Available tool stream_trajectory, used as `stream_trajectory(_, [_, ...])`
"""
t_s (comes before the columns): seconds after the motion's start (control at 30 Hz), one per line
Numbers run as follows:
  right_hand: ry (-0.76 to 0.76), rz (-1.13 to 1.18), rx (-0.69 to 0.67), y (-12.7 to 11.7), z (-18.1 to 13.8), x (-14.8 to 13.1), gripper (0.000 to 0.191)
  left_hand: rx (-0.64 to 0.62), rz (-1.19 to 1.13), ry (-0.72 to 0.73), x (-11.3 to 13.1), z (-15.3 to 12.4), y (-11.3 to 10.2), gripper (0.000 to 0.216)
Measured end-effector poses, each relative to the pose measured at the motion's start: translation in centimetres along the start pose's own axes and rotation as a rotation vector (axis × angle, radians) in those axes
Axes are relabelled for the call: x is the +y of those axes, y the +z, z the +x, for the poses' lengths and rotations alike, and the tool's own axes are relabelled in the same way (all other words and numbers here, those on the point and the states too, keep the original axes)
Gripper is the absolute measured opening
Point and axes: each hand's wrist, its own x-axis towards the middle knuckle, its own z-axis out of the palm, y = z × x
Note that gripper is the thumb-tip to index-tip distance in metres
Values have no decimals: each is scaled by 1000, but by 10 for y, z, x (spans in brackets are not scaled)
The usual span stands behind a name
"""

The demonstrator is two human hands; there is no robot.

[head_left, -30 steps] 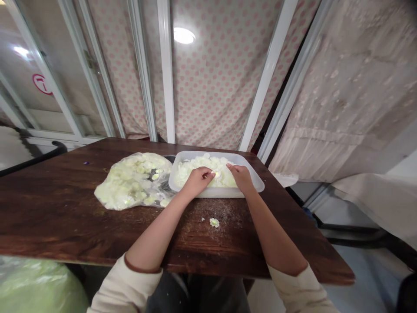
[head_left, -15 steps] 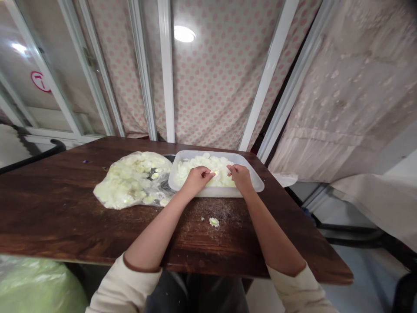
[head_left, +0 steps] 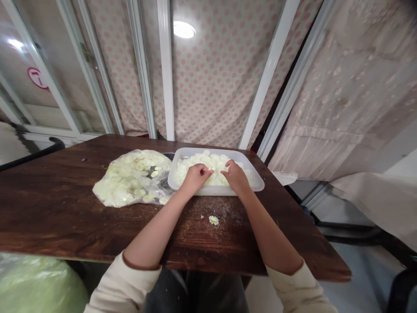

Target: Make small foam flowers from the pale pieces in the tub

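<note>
A white plastic tub [head_left: 260,184] holds a heap of pale, whitish-green flower-like pieces [head_left: 205,157]. Over its left half my left hand [head_left: 195,177] is closed, thumb and forefinger pinched on what looks like one small pale flower piece; its outline blurs into the heap behind. My right hand [head_left: 237,177] hovers over the right half of the tub, thumb and forefinger apart with nothing visible between them. One loose pale flower piece [head_left: 213,220] lies on the wooden table in front of the tub, with a tiny scrap beside it.
Left of the tub lies a clear plastic bag [head_left: 130,176] full of similar pale pieces. Fine pale debris is scattered over the dark table [head_left: 58,208]. A large greenish bag [head_left: 39,282] is below the table's left front edge. Curtained glass panels [head_left: 221,87] stand behind.
The right thumb and forefinger have spread apart, the hand shifting slightly left. My left hand keeps its pinch in nearly the same place.
</note>
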Motion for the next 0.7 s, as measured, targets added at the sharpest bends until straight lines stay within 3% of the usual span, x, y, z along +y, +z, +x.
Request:
stream_trajectory(0.1, [-285, -113, -25, -2, -1, -6, 19, 4, -17, -14, 0, 0, 0, 22])
stream_trajectory(0.2, [-433, -139, -192, -3, -2, -9, 23, -4, -43, -28, 0, 0, 0, 22])
stream_trajectory(0.27, [-358, -116, -287, -2, -3, -10, 28, -21, -55, -48, 1, 0, 1, 22])
stream_trajectory(0.47, [-56, -79, -403, -2, -5, -9, 38, -19, -78, -47, 0, 0, 1, 25])
stream_trajectory(0.7, [34, 28, -577, -1, -5, -6, 44, -52, -83, -88, 0, -1, 2, 26])
